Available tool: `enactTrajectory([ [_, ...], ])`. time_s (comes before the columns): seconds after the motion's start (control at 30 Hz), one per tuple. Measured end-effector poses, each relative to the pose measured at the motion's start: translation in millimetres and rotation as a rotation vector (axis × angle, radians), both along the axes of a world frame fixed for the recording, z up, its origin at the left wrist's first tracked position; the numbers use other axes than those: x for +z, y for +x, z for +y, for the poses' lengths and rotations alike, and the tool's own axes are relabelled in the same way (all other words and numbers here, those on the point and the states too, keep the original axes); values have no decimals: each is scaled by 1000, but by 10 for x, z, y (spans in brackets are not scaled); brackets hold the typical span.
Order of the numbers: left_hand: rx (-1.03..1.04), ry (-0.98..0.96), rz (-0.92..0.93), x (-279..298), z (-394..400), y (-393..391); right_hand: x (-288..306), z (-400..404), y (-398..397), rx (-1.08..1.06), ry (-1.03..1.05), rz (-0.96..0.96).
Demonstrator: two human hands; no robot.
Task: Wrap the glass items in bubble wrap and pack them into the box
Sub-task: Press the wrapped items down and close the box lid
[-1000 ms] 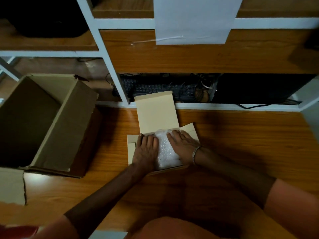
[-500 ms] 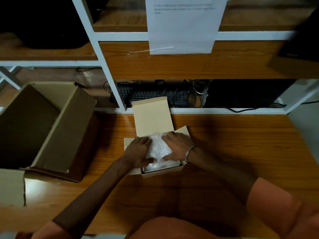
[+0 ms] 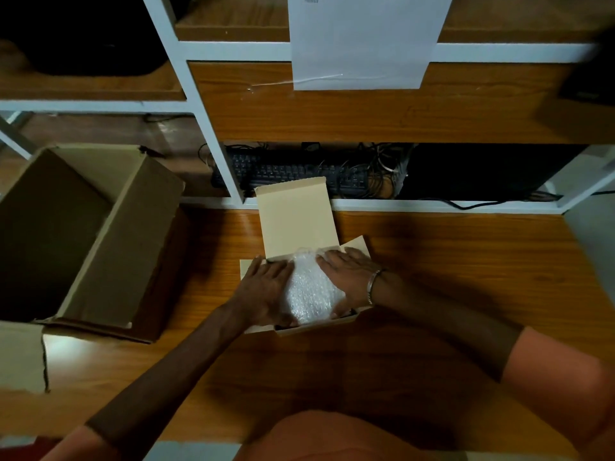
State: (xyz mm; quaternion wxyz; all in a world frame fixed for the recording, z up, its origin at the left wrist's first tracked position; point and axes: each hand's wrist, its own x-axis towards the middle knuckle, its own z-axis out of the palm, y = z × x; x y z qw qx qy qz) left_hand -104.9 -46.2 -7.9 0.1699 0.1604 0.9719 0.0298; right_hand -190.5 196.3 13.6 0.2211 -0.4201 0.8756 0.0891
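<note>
So the small box (image 3: 296,224) sits mid-desk (image 3: 449,261), lid flap standing up toward the shelf rail (image 3: 432,205), side flaps splayed out left and right. The bundle (image 3: 311,289) of bubble wrap is down inside it, filling most of the opening; a thin dark gap shows along the box's near wall. Can't see the glass through the wrap.

Left hand (image 3: 264,291) lies flat on the bundle's left side, fingers straight, pressing, palm over the left flap. Right hand (image 3: 346,277) does the same on the right, fingers stretched toward the lid hinge, thumb low by the near wall. Neither is really curled round anything, just pushing down.

Room-wise: lots of bare desk to the right of the box and in front of it. On the left the big carton (image 3: 100,234) stands open, near but not touching the small box, a strip of desk between them. Its front flap (image 3: 20,357) hangs at the desk's near-left edge. Behind the lid it's tight: the rail and a keyboard (image 3: 293,169) tucked underneath.

Count: two boxes, one bundle, two hands, one bracelet (image 3: 372,286) on the right wrist, one paper sheet (image 3: 362,41) taped to the shelf.

Versus half a second ago: the left fingers were curled around the bundle, now they're flattened out, and the bundle sits a bit lower.
</note>
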Motion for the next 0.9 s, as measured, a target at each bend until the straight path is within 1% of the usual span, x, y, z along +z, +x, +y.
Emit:
enactTrajectory([
  [0.13,-3,-109,-58,94,180,-74,27,-145,-4,-16,66,-24],
  [0.27,-12,-124,-87,106,196,-135,33,-151,9,-25,75,-48],
  [0.47,16,-62,-2,-16,61,-108,55,-51,-48,-51,-25,-71],
  [0.63,45,-98,49,-1,105,-21,17,-77,-55,-137,-45,-115],
  [0.7,65,-101,62,2,145,-7,5,-135,19,-134,-30,-35],
  [0.8,86,-126,78,-14,180,2,-70,-175,251,-116,-57,189],
  [0.83,91,-140,79,-21,189,6,-112,-156,309,-128,-79,216],
  [0.9,106,-159,90,-33,216,9,-175,-83,341,-156,-138,208],
])
